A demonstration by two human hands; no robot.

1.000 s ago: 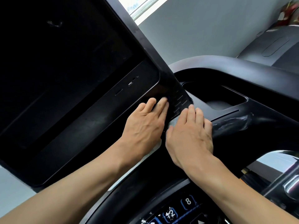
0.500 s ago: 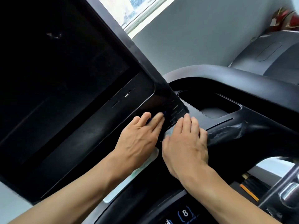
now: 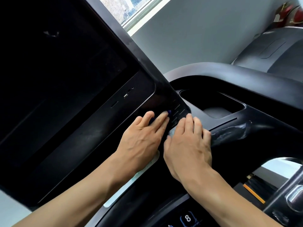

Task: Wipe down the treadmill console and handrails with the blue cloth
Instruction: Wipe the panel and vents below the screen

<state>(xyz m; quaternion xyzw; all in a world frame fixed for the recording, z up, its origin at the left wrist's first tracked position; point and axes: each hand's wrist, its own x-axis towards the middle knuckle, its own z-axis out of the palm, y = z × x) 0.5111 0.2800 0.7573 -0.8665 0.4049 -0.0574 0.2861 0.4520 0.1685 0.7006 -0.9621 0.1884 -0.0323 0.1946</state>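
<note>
Wiping is under way at the console's (image 3: 78, 99) lower right corner, by your judgement early: the handrails look untouched, and a smeared patch shows at 3 o'clock. Your left hand (image 3: 142, 138) lies flat, fingers straight, pressing the cloth (image 3: 169, 112), a blue sliver at its fingertips. Your right hand (image 3: 188, 145) rests flat just beside, holding nothing visible.

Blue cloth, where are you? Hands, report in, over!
Left hand flat, pressing blue cloth on black glossy treadmill console. Right hand flat beside it. Cloth mostly hidden under fingers. Nothing in the way.
</note>
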